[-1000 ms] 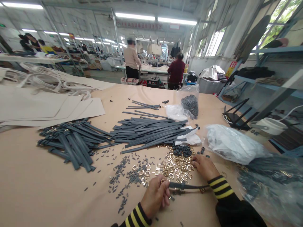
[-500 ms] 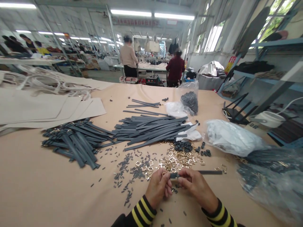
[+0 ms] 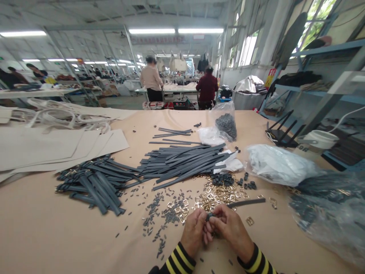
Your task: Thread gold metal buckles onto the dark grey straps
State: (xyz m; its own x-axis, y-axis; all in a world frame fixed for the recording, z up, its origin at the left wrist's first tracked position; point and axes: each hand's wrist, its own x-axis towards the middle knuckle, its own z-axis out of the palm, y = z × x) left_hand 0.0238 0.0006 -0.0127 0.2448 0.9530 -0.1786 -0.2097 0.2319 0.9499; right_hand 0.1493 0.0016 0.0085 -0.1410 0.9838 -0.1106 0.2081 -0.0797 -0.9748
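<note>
Strap (image 3: 247, 203) lies with its long axis running left to right, its free end pointing right and slightly far. I see this length emerge from behind the right hand (image 3: 232, 229), just beside the gold buckles (image 3: 216, 193). A dark section shows between the hands: the left hand (image 3: 194, 230) pinches it from the left, the right hand pinches it from the right, fingertips nearly meeting. A single buckle (image 3: 250, 221) lies on the near side of the strap. The right hand hides the strap's middle; I cannot make out its left end within the fingers. Both sleeves (image 3: 180, 260) are cut off at the near edge.
</note>
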